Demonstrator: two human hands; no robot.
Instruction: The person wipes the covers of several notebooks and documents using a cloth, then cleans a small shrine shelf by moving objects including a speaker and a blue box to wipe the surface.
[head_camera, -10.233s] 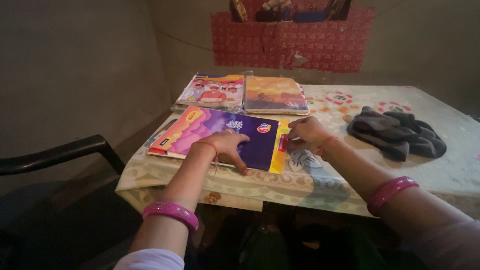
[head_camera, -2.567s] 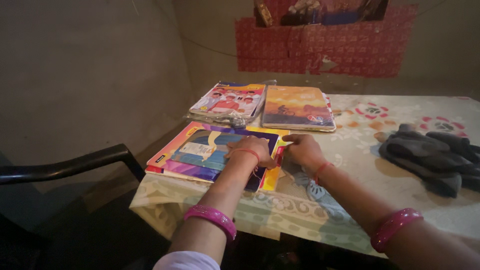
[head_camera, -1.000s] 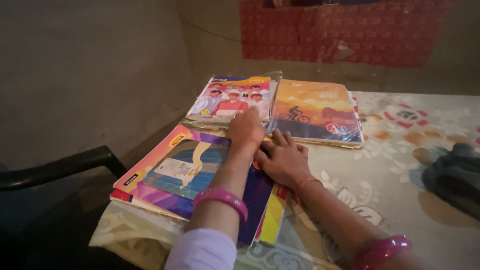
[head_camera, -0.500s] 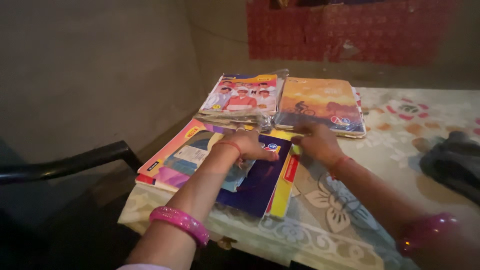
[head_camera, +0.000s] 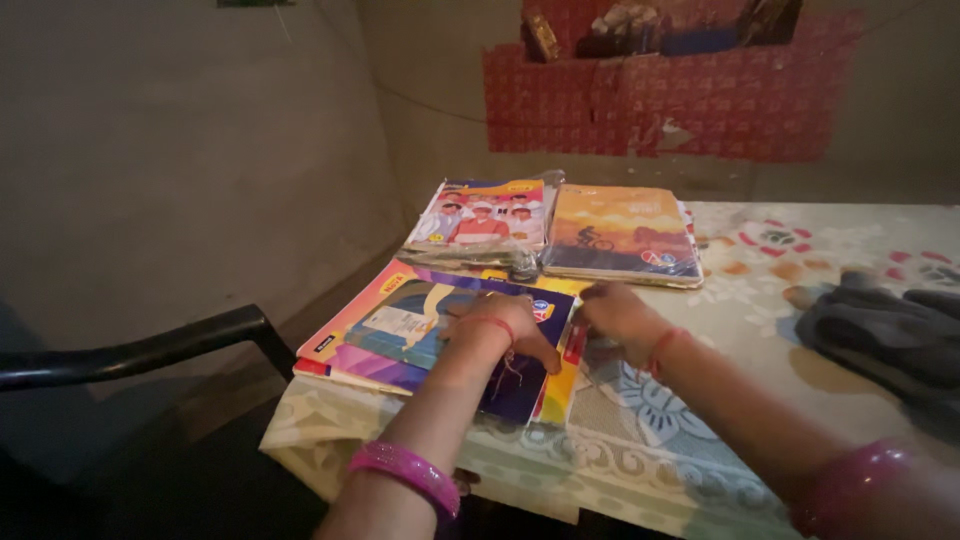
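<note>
Blue-cover notebook (head_camera: 405, 322): lying flat on top of the near stack (head_camera: 345, 362) at the front-left corner of the desk (head_camera: 700, 440), directly under and left of the left hand (head_camera: 505, 322). Long axis running diagonally, near-left to far-right, roughly parallel to the purple book (head_camera: 510, 385) beneath it.

Left hand: resting palm-down on the notebook's right end, fingers spread flat and reaching over onto the purple cover. Pressing rather than gripping; nothing closed in it.

Right hand (head_camera: 618, 312): sitting just right of the stack, touching or almost touching the red-and-yellow edges (head_camera: 565, 365) sticking out on that side. Fingers curled loosely toward the stack edge; blurred, so not possible to tell if pinching anything.

Nearer hand: left, already in contact. Right hand just beside, coming at the same stack from the opposite edge, so both hands bracketing the right end of the stack.

Far stack: two books side by side behind the near one, group-photo cover (head_camera: 482, 214) on the left, orange sunset cover (head_camera: 618, 232) on the right, near the hands but apart from them.

Dark folded cloth (head_camera: 885, 335) lying well apart on the right. Black chair arm (head_camera: 130, 352) off the desk's left corner.
</note>
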